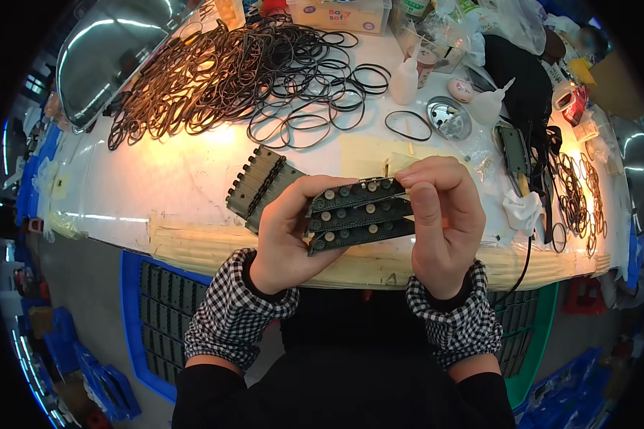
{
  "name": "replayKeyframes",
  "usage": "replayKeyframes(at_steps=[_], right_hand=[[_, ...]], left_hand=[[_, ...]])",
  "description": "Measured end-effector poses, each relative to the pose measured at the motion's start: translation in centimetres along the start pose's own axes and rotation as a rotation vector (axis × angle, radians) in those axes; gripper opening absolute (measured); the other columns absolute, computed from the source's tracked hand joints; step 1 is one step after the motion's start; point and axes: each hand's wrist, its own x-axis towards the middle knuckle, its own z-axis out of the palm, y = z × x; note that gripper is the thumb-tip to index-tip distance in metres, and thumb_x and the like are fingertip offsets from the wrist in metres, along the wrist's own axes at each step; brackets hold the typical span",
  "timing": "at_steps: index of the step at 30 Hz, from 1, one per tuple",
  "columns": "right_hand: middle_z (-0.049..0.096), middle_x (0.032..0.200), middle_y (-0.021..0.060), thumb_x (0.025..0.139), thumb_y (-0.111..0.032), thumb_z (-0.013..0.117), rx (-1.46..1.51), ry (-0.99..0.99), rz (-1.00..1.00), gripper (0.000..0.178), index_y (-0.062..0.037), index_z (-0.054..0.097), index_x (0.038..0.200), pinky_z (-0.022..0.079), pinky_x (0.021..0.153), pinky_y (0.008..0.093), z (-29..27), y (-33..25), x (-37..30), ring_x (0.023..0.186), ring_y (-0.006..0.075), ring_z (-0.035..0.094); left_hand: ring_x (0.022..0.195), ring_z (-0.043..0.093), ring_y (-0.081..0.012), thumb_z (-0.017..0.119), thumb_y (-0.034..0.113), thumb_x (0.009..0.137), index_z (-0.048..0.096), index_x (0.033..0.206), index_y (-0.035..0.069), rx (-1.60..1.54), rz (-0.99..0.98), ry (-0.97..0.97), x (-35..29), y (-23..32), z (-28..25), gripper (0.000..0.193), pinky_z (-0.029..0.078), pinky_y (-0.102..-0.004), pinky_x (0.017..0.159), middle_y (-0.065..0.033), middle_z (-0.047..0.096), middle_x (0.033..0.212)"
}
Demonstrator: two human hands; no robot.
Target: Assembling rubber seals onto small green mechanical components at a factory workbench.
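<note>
My left hand (291, 232) is closed round the left end of a stack of three dark green flat pieces (361, 212), fanned slightly apart. Rows of round studs, some pale and some dark, run along their edges. At the right end, my right hand (445, 222) has its thumb and fingers curled together, the fingertips at the corner of the top piece. What sits between those fingertips is hidden. Just left of my left hand, another stack of similar green pieces (265, 182) lies on the table, with dark knobs along one side.
A large tangled pile of black rubber rings (265, 68) covers the far left of the table (186, 179). White squeeze bottles (405, 80) and a round metal dish (449, 116) stand at the far right. Below the edge are a blue crate (131, 314) and a green crate (544, 336) holding green pieces.
</note>
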Motion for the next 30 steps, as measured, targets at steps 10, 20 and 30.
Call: replayKeyframes(at_steps=[10,20,30], right_hand=[[0.062,0.091,0.0096,0.087,-0.005,0.066,-0.133,-0.006,-0.049,0.007,-0.0007,0.062,0.09,0.045,0.078,0.0291,0.6,0.2,0.1,0.085,0.0204,0.057],[0.063,0.09,0.0099,0.086,-0.006,0.068,-0.154,0.01,-0.036,0.007,-0.0011,0.063,0.089,0.045,0.077,0.0306,0.8,0.2,0.0,0.085,0.0218,0.057],[0.064,0.087,0.0091,0.084,-0.005,0.07,-0.186,0.003,-0.097,0.007,-0.0016,0.064,0.086,0.045,0.075,0.0311,1.1,0.3,0.1,0.083,0.0225,0.057]], left_hand=[[0.108,0.061,-0.0172,0.074,-0.004,0.075,0.05,0.123,-0.003,-0.008,-0.049,0.02,-0.1,0.0,-0.2,0.053,0.05,-0.031,0.093,-0.0121,0.06,0.116],[0.108,0.061,-0.0168,0.074,-0.004,0.075,0.05,0.122,-0.003,-0.019,-0.053,0.024,-0.1,-0.2,-0.1,0.053,0.051,-0.031,0.093,-0.012,0.061,0.116],[0.105,0.062,-0.0136,0.071,-0.009,0.076,0.05,0.123,-0.004,0.005,-0.008,0.018,-0.1,-0.1,-0.1,0.052,0.052,-0.0274,0.09,-0.0098,0.061,0.114]])
